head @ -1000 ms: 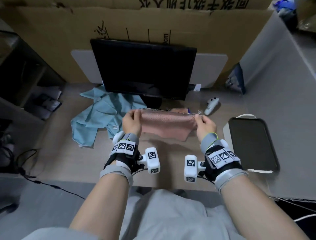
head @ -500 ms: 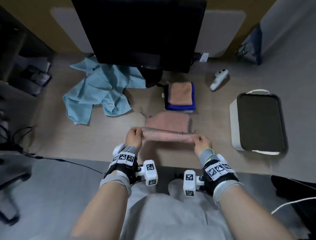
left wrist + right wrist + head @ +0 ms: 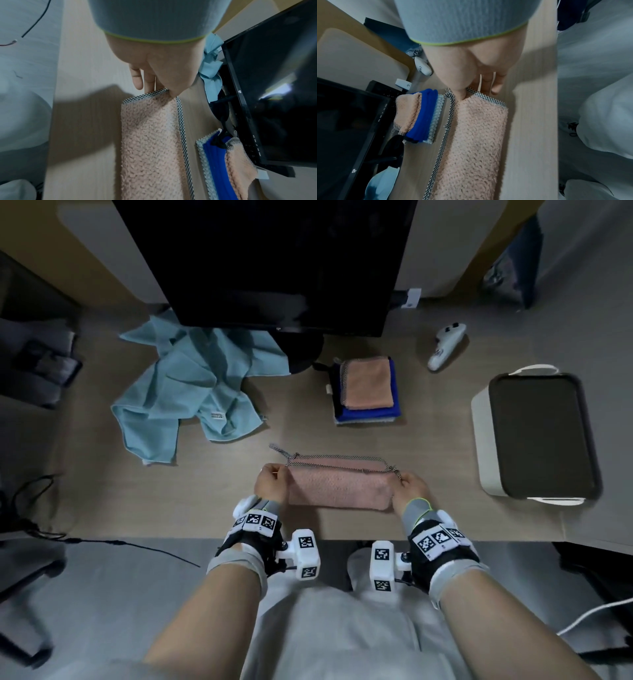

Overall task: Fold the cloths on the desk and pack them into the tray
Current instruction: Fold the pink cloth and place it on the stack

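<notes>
A pink fluffy cloth with a checkered hem lies folded lengthwise on the desk near its front edge. My left hand pinches its left end. My right hand pinches its right end. A crumpled light blue cloth lies at the left back. A stack of folded cloths, orange on blue, sits behind the pink one. The dark tray stands at the right with nothing in it.
A black monitor stands at the back centre on its stand. A white controller lies behind the tray. A black cable runs off the desk's front left edge. My lap is just below the desk edge.
Both hands have brought the pink cloth down from mid-air towards the front edge and laid it folded in half on the desk. The head view has tilted downward.
</notes>
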`<control>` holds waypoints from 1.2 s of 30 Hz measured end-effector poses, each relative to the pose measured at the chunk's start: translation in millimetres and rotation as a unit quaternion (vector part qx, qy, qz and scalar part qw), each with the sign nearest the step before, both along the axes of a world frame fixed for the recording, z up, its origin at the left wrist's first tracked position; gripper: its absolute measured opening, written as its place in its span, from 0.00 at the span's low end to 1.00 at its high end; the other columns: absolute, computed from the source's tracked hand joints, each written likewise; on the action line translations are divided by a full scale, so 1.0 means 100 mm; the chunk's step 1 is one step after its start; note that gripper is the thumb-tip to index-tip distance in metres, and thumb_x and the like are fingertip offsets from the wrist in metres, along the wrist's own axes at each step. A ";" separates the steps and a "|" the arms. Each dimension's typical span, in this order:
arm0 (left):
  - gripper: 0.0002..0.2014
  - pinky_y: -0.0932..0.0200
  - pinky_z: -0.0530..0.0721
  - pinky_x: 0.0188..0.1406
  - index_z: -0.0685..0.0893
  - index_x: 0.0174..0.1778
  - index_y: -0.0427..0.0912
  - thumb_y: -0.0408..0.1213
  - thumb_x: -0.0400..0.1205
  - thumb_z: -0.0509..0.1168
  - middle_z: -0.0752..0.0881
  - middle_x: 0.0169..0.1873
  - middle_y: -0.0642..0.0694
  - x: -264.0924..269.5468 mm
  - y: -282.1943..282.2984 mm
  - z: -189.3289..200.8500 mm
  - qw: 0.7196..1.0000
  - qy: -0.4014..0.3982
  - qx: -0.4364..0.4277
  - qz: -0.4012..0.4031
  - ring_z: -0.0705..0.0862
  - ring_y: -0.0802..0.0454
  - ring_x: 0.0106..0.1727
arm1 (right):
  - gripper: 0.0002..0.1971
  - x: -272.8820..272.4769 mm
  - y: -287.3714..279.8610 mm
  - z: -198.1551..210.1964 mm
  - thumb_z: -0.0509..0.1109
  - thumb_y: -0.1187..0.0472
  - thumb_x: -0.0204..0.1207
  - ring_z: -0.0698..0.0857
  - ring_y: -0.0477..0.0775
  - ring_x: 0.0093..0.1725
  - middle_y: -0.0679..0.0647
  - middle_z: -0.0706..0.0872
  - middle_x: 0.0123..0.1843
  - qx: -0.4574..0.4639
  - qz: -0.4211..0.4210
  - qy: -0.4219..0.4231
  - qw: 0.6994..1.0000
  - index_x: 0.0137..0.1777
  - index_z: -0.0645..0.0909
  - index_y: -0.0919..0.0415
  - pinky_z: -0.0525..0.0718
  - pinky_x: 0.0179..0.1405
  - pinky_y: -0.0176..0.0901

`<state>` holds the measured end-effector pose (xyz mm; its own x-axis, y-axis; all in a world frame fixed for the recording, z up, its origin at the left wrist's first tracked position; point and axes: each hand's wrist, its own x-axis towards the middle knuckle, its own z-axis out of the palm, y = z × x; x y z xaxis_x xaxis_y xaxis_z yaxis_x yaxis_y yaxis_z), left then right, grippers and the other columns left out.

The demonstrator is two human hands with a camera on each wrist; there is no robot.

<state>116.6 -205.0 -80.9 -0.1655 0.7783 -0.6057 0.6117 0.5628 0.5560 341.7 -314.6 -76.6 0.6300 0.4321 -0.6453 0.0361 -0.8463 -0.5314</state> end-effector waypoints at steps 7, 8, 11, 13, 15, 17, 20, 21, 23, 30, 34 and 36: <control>0.09 0.56 0.78 0.52 0.85 0.52 0.41 0.40 0.82 0.64 0.89 0.50 0.40 -0.04 0.19 -0.26 1.000 0.018 0.010 -0.001 0.85 0.40 0.54 | 0.12 0.04 0.32 -0.23 0.65 0.53 0.80 0.83 0.58 0.43 0.58 0.89 0.50 -0.029 -0.014 -0.012 0.999 0.56 0.85 0.57 0.74 0.42 0.39; 0.09 0.56 0.78 0.52 0.86 0.51 0.41 0.40 0.82 0.64 0.89 0.50 0.40 -0.04 0.21 -0.33 1.000 0.020 0.008 -0.006 0.85 0.40 0.54 | 0.12 0.04 0.35 -0.27 0.66 0.53 0.79 0.84 0.59 0.44 0.58 0.90 0.51 -0.040 -0.017 -0.019 0.999 0.56 0.86 0.56 0.75 0.43 0.39; 0.10 0.59 0.77 0.50 0.87 0.51 0.41 0.41 0.82 0.64 0.89 0.50 0.41 -0.04 0.26 -0.41 0.999 0.024 -0.007 -0.024 0.86 0.41 0.54 | 0.13 0.05 0.37 -0.36 0.67 0.52 0.76 0.83 0.59 0.42 0.57 0.91 0.51 -0.055 -0.041 -0.028 0.997 0.55 0.86 0.55 0.76 0.44 0.39; 0.10 0.59 0.77 0.51 0.87 0.54 0.41 0.41 0.82 0.64 0.89 0.52 0.41 -0.04 0.29 -0.40 0.999 0.022 -0.014 -0.027 0.86 0.41 0.55 | 0.13 0.05 0.37 -0.34 0.68 0.52 0.76 0.83 0.58 0.42 0.55 0.91 0.51 -0.050 -0.053 -0.029 0.997 0.56 0.87 0.53 0.76 0.44 0.38; 0.10 0.55 0.81 0.56 0.87 0.55 0.43 0.40 0.82 0.64 0.89 0.53 0.42 -0.03 0.31 -0.38 1.000 0.015 -0.016 -0.016 0.86 0.41 0.56 | 0.13 0.06 0.37 -0.31 0.69 0.52 0.75 0.83 0.56 0.43 0.52 0.91 0.52 -0.041 -0.057 -0.024 0.997 0.58 0.86 0.51 0.76 0.44 0.37; 0.09 0.55 0.82 0.57 0.86 0.54 0.45 0.39 0.81 0.65 0.89 0.52 0.43 -0.04 0.30 -0.32 1.000 0.014 -0.016 0.007 0.86 0.42 0.55 | 0.16 0.06 0.33 -0.22 0.70 0.52 0.75 0.85 0.57 0.47 0.51 0.90 0.57 -0.045 -0.052 -0.015 0.997 0.63 0.84 0.52 0.75 0.44 0.36; 0.08 0.58 0.80 0.52 0.87 0.50 0.45 0.42 0.80 0.65 0.89 0.46 0.46 -0.05 0.27 -0.20 0.999 0.004 -0.025 0.033 0.86 0.45 0.49 | 0.25 0.02 0.29 -0.10 0.71 0.51 0.75 0.86 0.60 0.56 0.55 0.87 0.64 -0.084 -0.016 0.006 0.996 0.70 0.79 0.58 0.74 0.46 0.37; 0.08 0.57 0.82 0.51 0.88 0.48 0.45 0.41 0.79 0.65 0.90 0.43 0.46 -0.04 0.25 -0.18 0.999 -0.008 -0.030 0.038 0.86 0.45 0.46 | 0.26 0.01 0.28 -0.09 0.72 0.50 0.74 0.86 0.61 0.57 0.57 0.87 0.64 -0.095 -0.006 0.016 0.995 0.70 0.79 0.60 0.75 0.46 0.38; 0.06 0.49 0.89 0.50 0.87 0.43 0.46 0.39 0.79 0.65 0.90 0.40 0.43 0.00 0.21 -0.19 0.995 -0.060 -0.054 0.050 0.88 0.44 0.41 | 0.28 -0.04 0.29 -0.16 0.73 0.47 0.74 0.86 0.62 0.56 0.59 0.87 0.63 -0.116 0.013 0.026 0.993 0.69 0.79 0.63 0.76 0.46 0.39; 0.13 0.33 0.86 0.57 0.81 0.58 0.43 0.30 0.78 0.66 0.85 0.43 0.34 0.13 -0.09 -0.31 0.975 -0.167 -0.147 0.000 0.82 0.47 0.39 | 0.28 -0.16 0.29 -0.18 0.71 0.47 0.73 0.84 0.65 0.60 0.61 0.83 0.67 -0.144 0.045 0.031 0.988 0.69 0.77 0.64 0.77 0.51 0.45; 0.17 0.35 0.86 0.57 0.81 0.59 0.46 0.36 0.73 0.68 0.83 0.58 0.26 0.09 -0.15 -0.43 0.978 -0.168 -0.126 0.001 0.84 0.46 0.42 | 0.26 -0.15 0.27 -0.11 0.72 0.49 0.70 0.84 0.64 0.52 0.61 0.85 0.60 -0.107 0.030 0.033 0.993 0.66 0.78 0.63 0.77 0.47 0.43; 0.13 0.39 0.87 0.58 0.82 0.51 0.51 0.37 0.71 0.68 0.87 0.54 0.35 0.13 -0.18 -0.41 0.983 -0.144 -0.110 -0.006 0.85 0.45 0.45 | 0.28 -0.06 0.21 -0.10 0.75 0.54 0.69 0.83 0.59 0.49 0.58 0.85 0.56 -0.077 0.004 0.069 0.995 0.67 0.77 0.66 0.77 0.46 0.41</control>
<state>129.5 -223.0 -122.0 0.0466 0.6234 -0.7805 0.4537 0.6829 0.5726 335.7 -293.2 -87.0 0.5282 0.3252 -0.7844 -0.0218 -0.9183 -0.3954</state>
